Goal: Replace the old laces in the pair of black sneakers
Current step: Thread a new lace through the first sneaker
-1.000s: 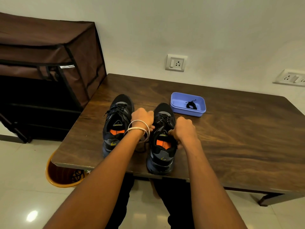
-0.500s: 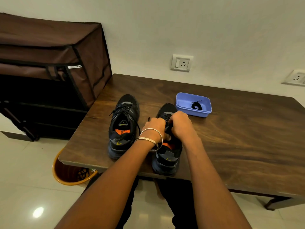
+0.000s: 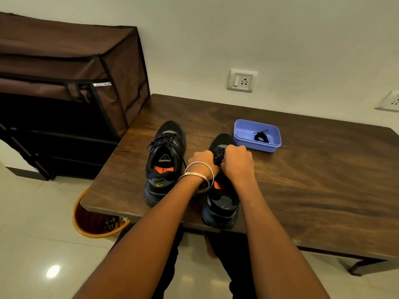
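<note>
Two black sneakers with orange insoles stand side by side on the dark wooden table [image 3: 313, 190], toes pointing away from me. The left sneaker [image 3: 165, 162] is laced, its lace ends hanging loose. Over the right sneaker [image 3: 220, 203] both hands meet. My left hand [image 3: 203, 161], with bangles on the wrist, and my right hand [image 3: 236, 161] both have curled fingers that pinch the black lace [image 3: 218, 155] at the middle of that shoe. The hands hide most of its lacing. A coiled black lace [image 3: 261, 137] lies in a blue plastic tray [image 3: 244, 134] beyond the right sneaker.
A brown fabric shoe rack [image 3: 71, 87] stands left of the table against the wall. An orange bin [image 3: 86, 223] with dark cord in it sits on the floor under the table's near left corner. Two wall sockets [image 3: 241, 80] are behind the table.
Both hands have moved from the tongue end of the right sneaker forward to the middle of its lacing and closer together. The view has shifted slightly left.
</note>
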`<move>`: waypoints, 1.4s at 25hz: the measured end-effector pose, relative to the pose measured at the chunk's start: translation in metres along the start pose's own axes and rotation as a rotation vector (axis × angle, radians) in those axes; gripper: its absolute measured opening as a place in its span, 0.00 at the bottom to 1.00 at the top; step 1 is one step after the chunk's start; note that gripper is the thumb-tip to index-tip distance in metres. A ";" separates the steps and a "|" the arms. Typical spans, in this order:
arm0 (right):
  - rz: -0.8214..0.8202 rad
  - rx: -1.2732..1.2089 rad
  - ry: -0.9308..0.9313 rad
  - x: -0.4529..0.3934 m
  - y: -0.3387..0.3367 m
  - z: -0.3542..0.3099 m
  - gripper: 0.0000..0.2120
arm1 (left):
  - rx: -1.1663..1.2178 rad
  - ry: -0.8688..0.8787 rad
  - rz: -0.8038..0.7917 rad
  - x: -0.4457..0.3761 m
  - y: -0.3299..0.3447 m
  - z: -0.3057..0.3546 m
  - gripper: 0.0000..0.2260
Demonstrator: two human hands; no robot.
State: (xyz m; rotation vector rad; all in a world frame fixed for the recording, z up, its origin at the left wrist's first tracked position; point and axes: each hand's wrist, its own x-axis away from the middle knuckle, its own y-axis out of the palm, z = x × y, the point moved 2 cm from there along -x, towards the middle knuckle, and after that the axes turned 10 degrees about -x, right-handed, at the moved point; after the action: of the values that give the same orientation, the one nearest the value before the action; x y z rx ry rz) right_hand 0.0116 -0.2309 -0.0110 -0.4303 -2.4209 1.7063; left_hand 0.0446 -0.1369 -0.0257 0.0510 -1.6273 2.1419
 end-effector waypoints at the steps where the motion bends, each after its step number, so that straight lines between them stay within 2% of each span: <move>1: 0.048 -0.087 0.061 -0.001 -0.001 0.004 0.06 | -0.011 0.000 -0.006 -0.001 0.001 0.000 0.17; 3: 0.178 -0.403 0.294 -0.004 -0.003 0.019 0.03 | -0.017 -0.003 -0.018 -0.002 0.002 -0.001 0.17; 5: 0.242 -0.845 0.582 -0.003 -0.004 0.033 0.02 | -0.004 -0.002 -0.033 -0.003 0.005 -0.001 0.17; 7: 0.235 -1.056 0.678 -0.003 -0.007 0.042 0.05 | -0.003 0.008 -0.033 -0.003 0.009 0.002 0.17; 9: 0.124 -1.000 0.537 -0.004 -0.011 0.044 0.09 | -0.012 0.009 -0.011 -0.001 0.010 0.005 0.16; 12: -0.103 -0.555 0.164 -0.007 -0.010 0.035 0.09 | -0.041 0.006 0.014 0.001 0.011 0.004 0.17; 15: -0.136 -0.229 0.047 -0.007 -0.007 0.021 0.03 | -0.085 0.020 0.014 0.001 0.013 0.005 0.16; 18: -0.106 -0.010 -0.025 -0.005 -0.003 0.004 0.09 | -0.121 0.042 0.017 0.003 0.015 0.007 0.14; 21: -0.106 -0.110 0.000 -0.007 -0.007 0.001 0.04 | -0.120 0.040 0.011 0.004 0.016 0.008 0.14; 23: -0.059 -0.318 0.124 -0.012 -0.010 0.019 0.13 | -0.126 0.037 0.014 0.003 0.018 0.008 0.15; 24: 0.021 -0.478 0.214 -0.012 -0.015 0.028 0.13 | -0.129 0.035 0.019 0.003 0.019 0.008 0.15; 26: 0.258 -0.830 0.433 -0.008 -0.025 0.045 0.07 | -0.126 0.035 0.024 0.001 0.021 0.009 0.14; 27: 0.352 -0.902 0.520 -0.003 -0.030 0.051 0.07 | -0.124 0.036 0.024 0.000 0.021 0.009 0.14; 29: 0.404 -0.727 0.493 -0.001 -0.033 0.054 0.10 | -0.121 0.039 0.016 0.000 0.021 0.009 0.14; 31: 0.306 -0.557 0.280 -0.005 -0.031 0.046 0.11 | -0.124 0.037 0.003 -0.001 0.021 0.009 0.14; 34: -0.119 -0.236 0.107 -0.010 -0.009 0.020 0.11 | -0.131 0.029 -0.019 -0.002 0.020 0.009 0.14; 35: -0.184 -0.130 0.070 -0.010 -0.002 0.013 0.09 | -0.139 0.029 -0.026 -0.002 0.020 0.009 0.14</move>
State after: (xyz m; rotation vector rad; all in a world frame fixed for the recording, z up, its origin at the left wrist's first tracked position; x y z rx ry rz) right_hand 0.0174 -0.2458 -0.0134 -0.2673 -2.4449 1.4421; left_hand 0.0374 -0.1501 -0.0415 -0.0018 -1.7443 1.9954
